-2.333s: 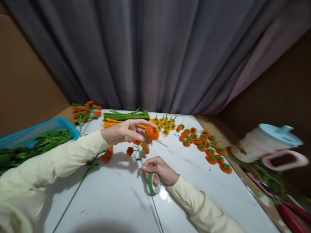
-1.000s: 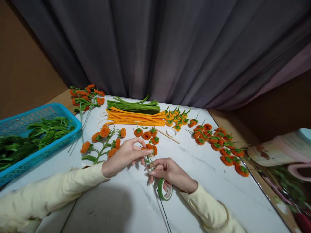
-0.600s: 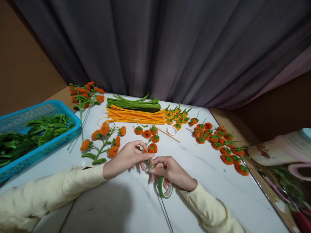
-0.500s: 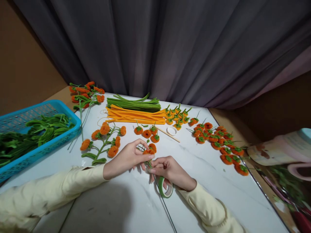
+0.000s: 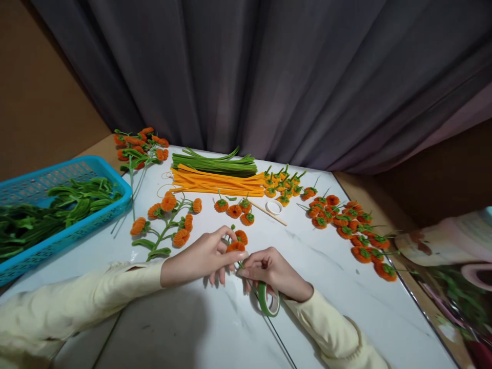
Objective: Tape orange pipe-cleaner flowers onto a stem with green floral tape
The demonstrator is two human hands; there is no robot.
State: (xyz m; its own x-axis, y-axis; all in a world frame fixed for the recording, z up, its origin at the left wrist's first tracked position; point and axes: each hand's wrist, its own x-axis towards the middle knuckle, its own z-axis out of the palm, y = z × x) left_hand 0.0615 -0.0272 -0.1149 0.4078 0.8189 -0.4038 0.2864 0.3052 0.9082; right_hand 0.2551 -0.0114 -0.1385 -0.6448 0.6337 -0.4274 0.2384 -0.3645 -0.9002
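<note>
Near the middle of the table, my left hand pinches a small stem topped by orange fuzzy flowers. Close on its right, my right hand has thumb and fingers closed on the stem just below the flowers. A roll of green tape hangs at the right hand's lower fingers. From between the hands a long dark wire runs down toward the front edge. Left of my hands lies a branch with several orange flowers and green leaves.
A blue basket of green leaves stands at left. Behind lie green strips, orange strips, a stick and a white ring. Orange flowers lie at right, near a pale cup.
The tape roll has swung slightly right and down, and the wire's lower end has shifted right. Both hands keep their hold on the stem. The whole view has shifted slightly.
</note>
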